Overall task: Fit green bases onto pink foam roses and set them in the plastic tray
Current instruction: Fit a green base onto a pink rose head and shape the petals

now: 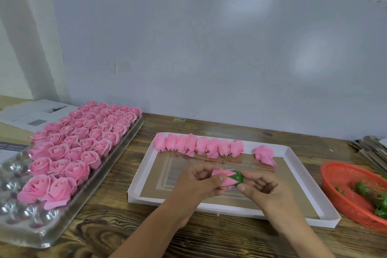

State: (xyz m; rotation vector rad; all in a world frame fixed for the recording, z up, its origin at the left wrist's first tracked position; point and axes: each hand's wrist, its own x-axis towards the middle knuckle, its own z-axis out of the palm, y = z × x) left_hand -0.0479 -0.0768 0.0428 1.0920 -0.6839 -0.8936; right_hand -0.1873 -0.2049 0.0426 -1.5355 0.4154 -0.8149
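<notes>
My left hand (200,181) grips a pink foam rose (222,177) lying sideways, bloom toward the left. My right hand (261,187) pinches a green base (237,178) that sits on the rose's stem end. Both hands hover over a shallow white box lid (144,170). A row of several pink roses (199,144) lies along the lid's far edge, with one more rose (265,154) apart at the right. The clear plastic tray (25,222) at the left holds several upright roses (83,140); its near cups show bare plastic.
A red mesh basket (339,176) at the right edge holds loose green bases (364,189). Stacked cardboard pieces (370,148) lie behind it. Papers (35,113) sit at the back left on the wooden table (100,234). A wall closes the far side.
</notes>
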